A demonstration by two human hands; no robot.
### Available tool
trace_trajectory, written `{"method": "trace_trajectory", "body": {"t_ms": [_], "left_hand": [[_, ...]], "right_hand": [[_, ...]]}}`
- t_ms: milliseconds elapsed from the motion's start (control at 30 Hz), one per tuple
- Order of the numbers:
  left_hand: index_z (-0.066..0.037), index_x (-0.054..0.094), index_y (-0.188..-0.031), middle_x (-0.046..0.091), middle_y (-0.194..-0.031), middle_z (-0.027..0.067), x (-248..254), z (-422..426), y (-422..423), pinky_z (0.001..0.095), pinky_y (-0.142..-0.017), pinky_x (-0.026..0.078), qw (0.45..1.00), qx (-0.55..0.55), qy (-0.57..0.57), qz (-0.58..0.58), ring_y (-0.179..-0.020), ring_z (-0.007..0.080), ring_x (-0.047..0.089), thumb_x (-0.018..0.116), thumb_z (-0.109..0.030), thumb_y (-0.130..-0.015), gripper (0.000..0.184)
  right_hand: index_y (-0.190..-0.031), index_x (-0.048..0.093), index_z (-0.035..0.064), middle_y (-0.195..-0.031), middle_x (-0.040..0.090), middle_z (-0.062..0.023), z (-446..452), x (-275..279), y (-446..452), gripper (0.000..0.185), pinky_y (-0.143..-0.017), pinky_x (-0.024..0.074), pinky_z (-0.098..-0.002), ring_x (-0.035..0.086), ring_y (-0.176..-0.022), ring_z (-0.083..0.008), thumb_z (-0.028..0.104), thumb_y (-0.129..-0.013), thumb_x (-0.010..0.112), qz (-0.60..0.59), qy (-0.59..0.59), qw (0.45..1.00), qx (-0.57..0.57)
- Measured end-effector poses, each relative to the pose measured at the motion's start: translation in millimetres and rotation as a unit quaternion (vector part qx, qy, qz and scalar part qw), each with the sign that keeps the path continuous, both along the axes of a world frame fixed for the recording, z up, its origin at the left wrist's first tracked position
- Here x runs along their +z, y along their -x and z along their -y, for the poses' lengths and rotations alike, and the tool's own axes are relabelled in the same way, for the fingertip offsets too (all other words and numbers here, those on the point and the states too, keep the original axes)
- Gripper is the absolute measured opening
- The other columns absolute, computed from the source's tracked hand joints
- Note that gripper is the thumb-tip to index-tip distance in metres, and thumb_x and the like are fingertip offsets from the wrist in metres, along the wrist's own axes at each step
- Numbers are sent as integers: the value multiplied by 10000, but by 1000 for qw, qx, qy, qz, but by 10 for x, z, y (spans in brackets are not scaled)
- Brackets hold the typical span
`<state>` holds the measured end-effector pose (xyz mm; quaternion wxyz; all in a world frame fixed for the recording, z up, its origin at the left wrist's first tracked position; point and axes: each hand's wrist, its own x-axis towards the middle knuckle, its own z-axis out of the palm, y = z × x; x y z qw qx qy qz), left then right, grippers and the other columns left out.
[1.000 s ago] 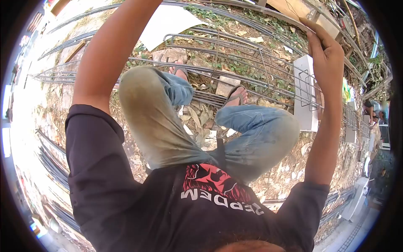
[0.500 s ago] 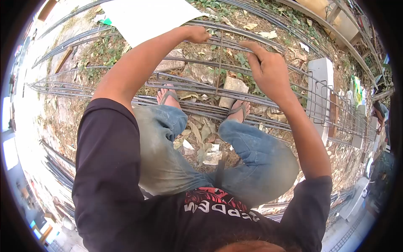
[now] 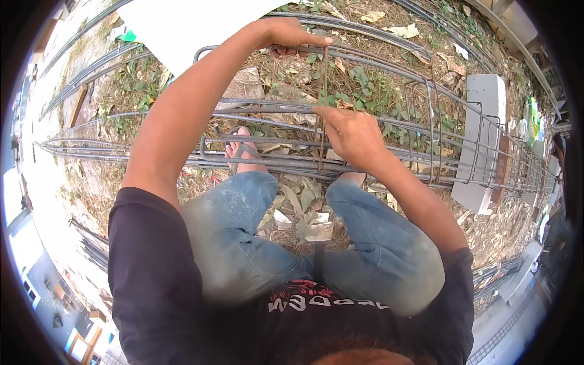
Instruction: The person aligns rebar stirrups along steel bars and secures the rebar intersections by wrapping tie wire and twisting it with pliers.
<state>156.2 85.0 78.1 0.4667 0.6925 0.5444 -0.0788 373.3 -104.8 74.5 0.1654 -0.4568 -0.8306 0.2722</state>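
Observation:
My left hand (image 3: 293, 35) is closed around the upper steel bar of a long rebar cage, thumb stretched toward the top of a thin, rusty stirrup (image 3: 324, 82). Lower and to the right, my right hand (image 3: 356, 137) has its fingers closed at the middle rebar (image 3: 267, 110), beside the same stirrup. Its index fingertip reaches just left of the stirrup; its other fingertips are partly hidden. The stirrup runs between the cage's upper and lower bars (image 3: 286, 163). More stirrups (image 3: 433, 131) stand along the cage to the right.
My sandalled feet (image 3: 244, 149) are among the lower bars. A grey block (image 3: 480, 146) lies under the cage at right. Beyond my left hand is a white sheet (image 3: 188, 24). Dry leaves (image 3: 298, 198) and weeds cover the ground; more long bars (image 3: 91, 70) lie at left.
My right hand has moved down and left, from near the upper bars to the middle bar by the stirrup. My left hand now grips the upper bar with its thumb extended. The view has shifted slightly.

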Motion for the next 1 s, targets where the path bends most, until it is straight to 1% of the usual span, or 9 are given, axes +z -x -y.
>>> {"method": "trace_trajectory", "body": {"t_ms": [133, 233, 467, 567, 633, 700, 733, 800, 1000], "left_hand": [[-49, 663, -658, 557, -594, 35, -74, -51, -31, 301, -487, 421, 999, 42, -11, 4, -540, 135, 539, 717, -818, -755, 776], [8, 697, -757, 522, -572, 41, -181, -34, -66, 311, -463, 422, 998, 51, -3, 23, -479, 145, 493, 738, -805, -750, 815], [-39, 781, -819, 471, -542, 34, -217, -72, -63, 333, -446, 325, 998, 24, -52, -2, -469, 143, 445, 720, -805, -770, 771], [-64, 813, -866, 440, -540, 13, -237, -94, -61, 338, -443, 295, 998, 18, -57, -9, -459, 140, 401, 720, -804, -770, 751], [-63, 806, -875, 441, -576, 1, -251, -51, -84, 347, -459, 290, 999, 17, -25, -18, -481, 143, 400, 708, -802, -786, 752], [-72, 815, -966, 719, -901, 157, -184, -107, -60, 477, -773, 528, 999, -9, 17, -30, -837, 301, 654, 649, -731, -880, 685], [-68, 819, -888, 701, -867, 160, -172, -106, -34, 459, -757, 513, 1000, -20, -4, -22, -820, 301, 640, 652, -794, -834, 747], [-42, 805, -944, 670, -821, 157, -147, -45, -43, 451, -735, 498, 1000, -13, 4, -25, -788, 294, 615, 613, -811, -851, 797], [-30, 789, -994, 652, -792, 136, -237, -182, -72, 438, -692, 486, 996, -68, 37, -38, -721, 285, 588, 550, -818, -887, 831]], "right_hand": [[-1193, 725, 73, -934, 744, -202, -27, 79, 39, 279, -695, 576, -473, 714, -785, -394, 98, -929, 636, -10, -12, 1000, -9], [-1169, 723, 71, -935, 749, -197, 12, -10, 34, 266, -669, 572, -479, 715, -764, -389, 125, -929, 621, -18, -18, 1000, -7], [-1200, 732, 87, -1002, 748, -202, -3, -13, 51, 290, -737, 589, -461, 725, -836, -391, 99, -929, 628, -24, 11, 1000, -17], [-1218, 729, 93, -991, 747, -199, -17, 27, 66, 312, -697, 566, -473, 700, -774, -411, 94, -925, 624, -9, 11, 1000, -13], [-1251, 726, 107, -854, 733, -153, -72, 110, 63, 329, -618, 523, -426, 661, -645, -334, 89, -942, 614, -25, 28, 999, -8], [-1297, 719, 126, -704, 637, -64, -146, 338, 12, 350, -548, 443, -347, 550, -548, -204, 81, -973, 595, -69, 61, 995, -47], [-1327, 713, 136, -624, 549, 1, -183, 490, -20, 363, -516, 384, -292, 458, -515, -112, 76, -994, 581, -107, 86, 987, -87], [-1366, 698, 157, -629, 423, 64, -274, 783, -134, 377, -533, 314, -216, 368, -590, -18, 69, -1026, 561, -185, 52, 965, -181], [-1286, 744, 115, -619, 491, 36, -329, 1221, -543, 329, -502, 322, -264, 370, -570, -28, 80, -996, 591, -117, -37, 957, -262]]}}
